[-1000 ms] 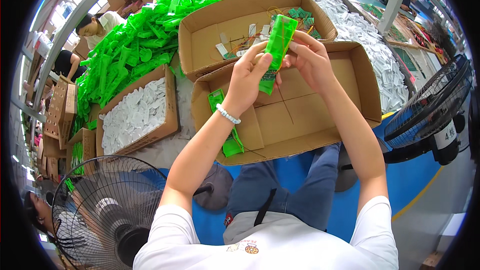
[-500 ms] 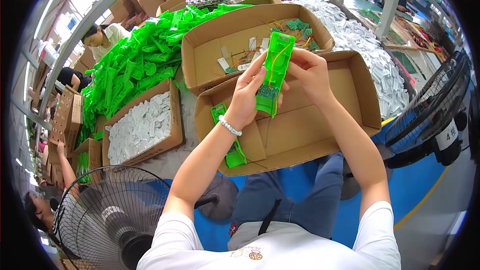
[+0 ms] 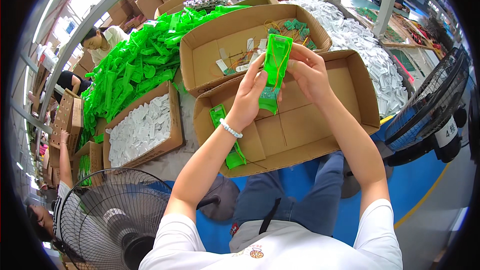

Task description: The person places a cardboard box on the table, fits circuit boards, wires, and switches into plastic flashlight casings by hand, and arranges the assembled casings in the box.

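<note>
A bright green plastic housing [image 3: 274,72], long and open-faced, is held up above the near cardboard box. Inside its lower end sits a small green circuit board [image 3: 270,93], with orange wire running up the shell and a dark wire hanging below. My left hand [image 3: 248,95] is closed around the housing's left side, thumb on its edge. My right hand [image 3: 308,72] is at the upper right edge, fingers bent and pinching at the wire and rim; the fingertips are partly hidden. Another green housing [image 3: 233,159] with a board lies in the near box, partly behind my left forearm.
The near cardboard box [image 3: 345,101] adjoins a far box [image 3: 200,65] with boards, wires and white pieces. Green housings [image 3: 125,72] are heaped at left, above a box of white parts [image 3: 141,130]. More white parts [image 3: 372,65] lie right. Fans [image 3: 425,105] flank me; people work nearby.
The housing has turned slightly and its dark wire now hangs lower, out over the near box. My right fingers have shifted a little along the upper edge.
</note>
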`<control>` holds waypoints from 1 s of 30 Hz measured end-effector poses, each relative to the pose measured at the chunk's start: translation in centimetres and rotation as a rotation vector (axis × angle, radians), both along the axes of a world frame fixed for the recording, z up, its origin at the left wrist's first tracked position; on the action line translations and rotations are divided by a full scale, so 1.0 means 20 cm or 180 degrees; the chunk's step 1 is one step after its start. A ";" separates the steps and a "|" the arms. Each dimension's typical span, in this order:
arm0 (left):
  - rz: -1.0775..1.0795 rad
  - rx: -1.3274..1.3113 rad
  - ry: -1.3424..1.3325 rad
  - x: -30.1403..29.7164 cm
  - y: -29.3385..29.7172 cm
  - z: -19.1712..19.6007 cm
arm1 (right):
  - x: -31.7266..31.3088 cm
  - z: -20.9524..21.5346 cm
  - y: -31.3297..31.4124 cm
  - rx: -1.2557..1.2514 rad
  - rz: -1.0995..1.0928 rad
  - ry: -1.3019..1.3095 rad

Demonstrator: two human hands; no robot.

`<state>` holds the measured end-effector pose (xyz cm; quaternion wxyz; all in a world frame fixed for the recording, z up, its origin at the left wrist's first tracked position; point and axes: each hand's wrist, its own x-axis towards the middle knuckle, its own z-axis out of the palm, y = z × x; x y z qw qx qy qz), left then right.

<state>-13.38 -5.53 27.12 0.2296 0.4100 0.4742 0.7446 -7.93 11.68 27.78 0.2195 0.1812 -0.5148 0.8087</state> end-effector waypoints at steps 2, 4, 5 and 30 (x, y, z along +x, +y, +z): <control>0.0044 -0.0102 0.0079 0.00 0.00 -0.01 | 0.00 0.01 0.00 -0.0059 0.0082 0.0018; 0.0060 -0.0152 0.0149 0.02 0.00 0.02 | 0.01 0.02 0.00 -0.0127 0.0165 0.0030; 0.0078 -0.0203 0.0222 0.03 0.00 0.02 | 0.02 0.02 -0.01 0.0066 0.0013 -0.0235; 0.1198 -0.0242 0.0634 -0.14 0.01 0.19 | -0.06 0.15 -0.02 0.1120 -0.0831 -0.0639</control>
